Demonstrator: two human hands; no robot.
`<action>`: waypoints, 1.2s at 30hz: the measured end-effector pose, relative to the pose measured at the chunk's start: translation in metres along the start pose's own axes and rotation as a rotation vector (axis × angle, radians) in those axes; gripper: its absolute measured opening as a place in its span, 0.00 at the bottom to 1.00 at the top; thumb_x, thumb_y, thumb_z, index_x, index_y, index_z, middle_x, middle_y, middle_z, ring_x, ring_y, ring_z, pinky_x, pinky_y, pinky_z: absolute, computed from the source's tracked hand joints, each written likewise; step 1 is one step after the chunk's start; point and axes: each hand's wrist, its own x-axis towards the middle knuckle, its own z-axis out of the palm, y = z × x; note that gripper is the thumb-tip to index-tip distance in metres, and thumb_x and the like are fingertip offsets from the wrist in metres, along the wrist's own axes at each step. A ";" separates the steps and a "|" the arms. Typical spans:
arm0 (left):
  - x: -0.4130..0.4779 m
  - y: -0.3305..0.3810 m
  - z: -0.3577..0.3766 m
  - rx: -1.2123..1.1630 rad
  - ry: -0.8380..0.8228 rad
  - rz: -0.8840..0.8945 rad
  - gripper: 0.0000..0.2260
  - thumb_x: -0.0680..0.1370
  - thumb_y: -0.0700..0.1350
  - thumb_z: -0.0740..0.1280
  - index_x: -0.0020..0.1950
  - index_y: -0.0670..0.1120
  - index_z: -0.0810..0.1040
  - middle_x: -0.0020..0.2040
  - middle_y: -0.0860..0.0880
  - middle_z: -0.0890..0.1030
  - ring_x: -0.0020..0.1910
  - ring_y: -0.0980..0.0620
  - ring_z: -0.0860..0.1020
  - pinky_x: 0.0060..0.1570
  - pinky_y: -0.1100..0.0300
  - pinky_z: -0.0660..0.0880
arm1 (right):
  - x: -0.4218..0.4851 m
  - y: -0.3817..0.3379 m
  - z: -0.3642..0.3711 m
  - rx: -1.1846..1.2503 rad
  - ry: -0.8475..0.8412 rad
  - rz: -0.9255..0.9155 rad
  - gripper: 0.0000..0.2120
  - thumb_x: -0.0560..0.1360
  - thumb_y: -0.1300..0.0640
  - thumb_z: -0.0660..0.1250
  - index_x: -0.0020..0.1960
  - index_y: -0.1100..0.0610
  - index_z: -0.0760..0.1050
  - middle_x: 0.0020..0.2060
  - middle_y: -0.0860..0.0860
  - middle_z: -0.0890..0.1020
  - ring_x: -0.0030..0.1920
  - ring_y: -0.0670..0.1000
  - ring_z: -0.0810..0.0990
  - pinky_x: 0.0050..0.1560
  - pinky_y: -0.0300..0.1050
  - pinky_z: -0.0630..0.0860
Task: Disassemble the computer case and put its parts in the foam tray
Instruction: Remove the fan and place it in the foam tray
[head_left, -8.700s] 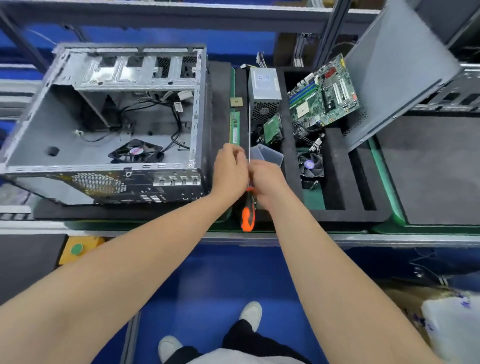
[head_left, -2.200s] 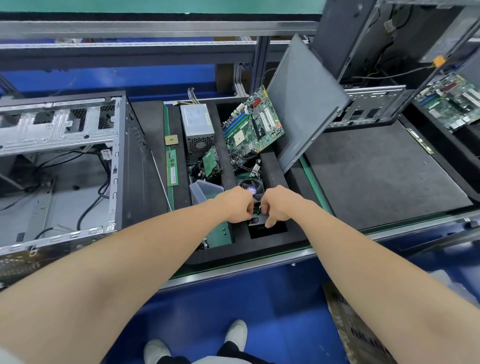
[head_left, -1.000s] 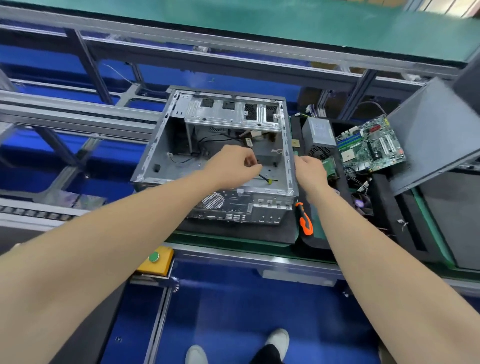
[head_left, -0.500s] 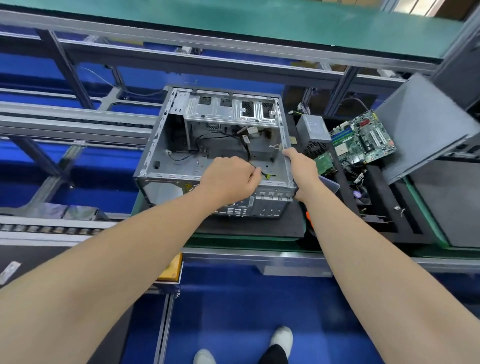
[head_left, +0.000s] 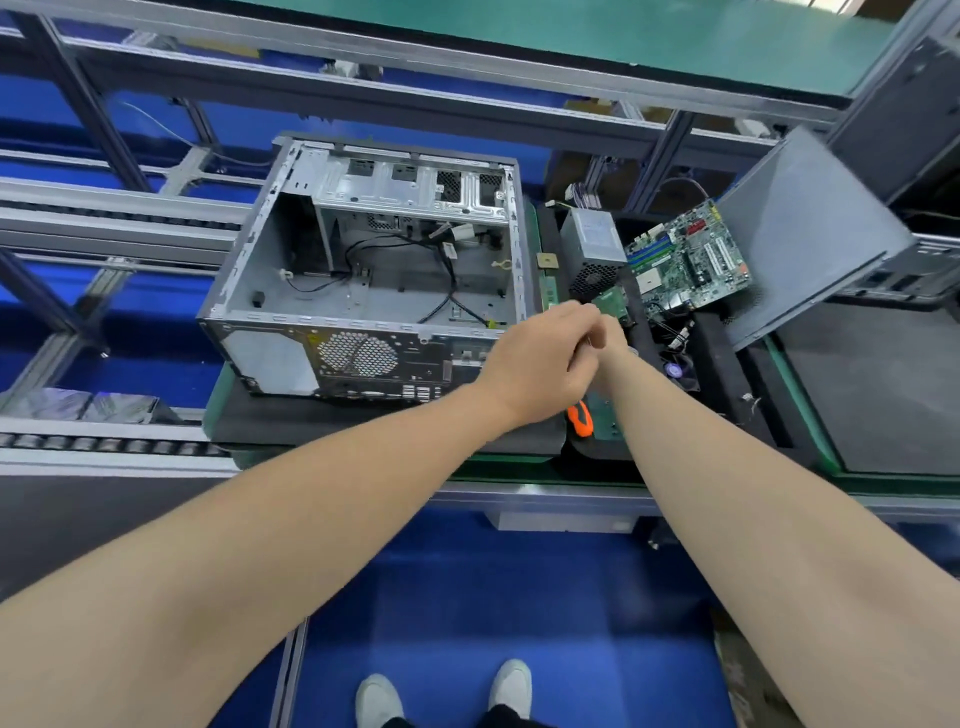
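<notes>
Case (head_left: 363, 296) lies open on bench (head_left: 519, 498), foam tray (head_left: 719, 364) just right. Left hand (head_left: 540, 366) and right hand (head_left: 612, 338) meet over tray's left edge, fingers curled; cannot tell what they grip. Power supply (head_left: 595, 236) label blurred.

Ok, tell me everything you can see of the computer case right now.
The computer case is a grey, metal-looking tower lying on its side, open side up, panel off. A perforated drive cage runs along its far edge; loose black cables lie on its floor. The rear face, toward the camera, has a round mesh fan grille. It rests on a black mat, left of the foam tray. The left hand hides its near right corner.
</notes>
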 end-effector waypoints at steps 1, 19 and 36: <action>0.001 0.008 0.014 -0.049 -0.041 -0.102 0.05 0.76 0.40 0.62 0.48 0.46 0.77 0.42 0.51 0.78 0.40 0.49 0.75 0.37 0.53 0.75 | 0.001 0.008 -0.009 -0.002 -0.015 0.029 0.15 0.85 0.61 0.60 0.39 0.53 0.66 0.36 0.50 0.70 0.37 0.52 0.72 0.39 0.44 0.75; 0.019 -0.015 0.093 -0.398 -0.201 -1.249 0.17 0.85 0.38 0.56 0.70 0.31 0.73 0.37 0.45 0.71 0.32 0.49 0.70 0.34 0.57 0.72 | -0.005 0.075 -0.032 -0.163 -0.336 0.077 0.14 0.81 0.70 0.63 0.62 0.63 0.81 0.45 0.61 0.84 0.45 0.59 0.81 0.51 0.57 0.83; 0.069 0.052 0.041 0.127 -0.041 -0.863 0.16 0.85 0.46 0.55 0.70 0.41 0.68 0.70 0.41 0.68 0.66 0.38 0.73 0.51 0.51 0.66 | -0.041 0.011 -0.051 0.417 -0.233 -0.177 0.07 0.75 0.68 0.64 0.44 0.57 0.76 0.28 0.49 0.80 0.25 0.46 0.77 0.26 0.37 0.73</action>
